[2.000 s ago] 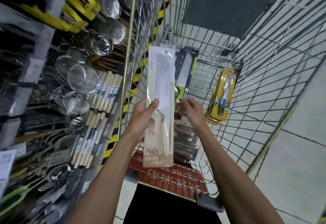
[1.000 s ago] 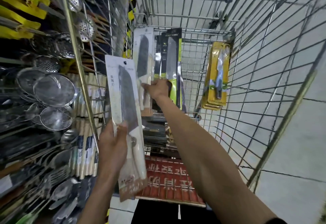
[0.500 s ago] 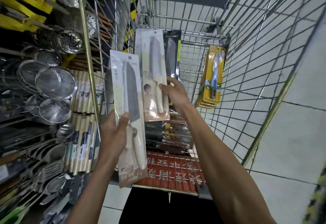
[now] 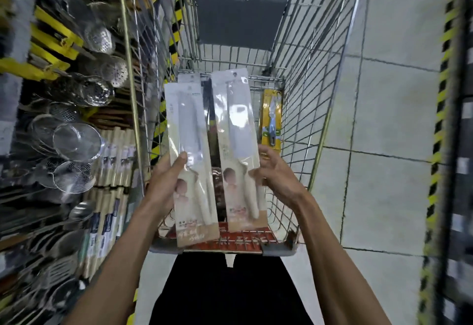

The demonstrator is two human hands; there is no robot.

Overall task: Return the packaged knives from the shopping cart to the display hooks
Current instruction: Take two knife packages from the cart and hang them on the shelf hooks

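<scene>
A: Fingers?
B: Left hand [image 4: 163, 183] clamped on a white knife pack [image 4: 190, 160], thumb on front. Right hand [image 4: 277, 173] grips a second white pack [image 4: 238, 145] at its right edge, thumb on front, other fingers curled behind.
A: Where are the packs?
B: Both upright, side by side, held over the shopping cart [image 4: 314, 109]. A yellow pack [image 4: 271, 119] leans against the cart's far end. Strainers [image 4: 76, 142] hang on the rack to the left.

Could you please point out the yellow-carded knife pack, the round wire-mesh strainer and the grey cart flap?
Yellow-carded knife pack [image 4: 271, 119], head view, card middle.
Round wire-mesh strainer [image 4: 76, 141], head view, mesh bowl centre.
Grey cart flap [image 4: 238, 19], head view, panel middle.
</scene>
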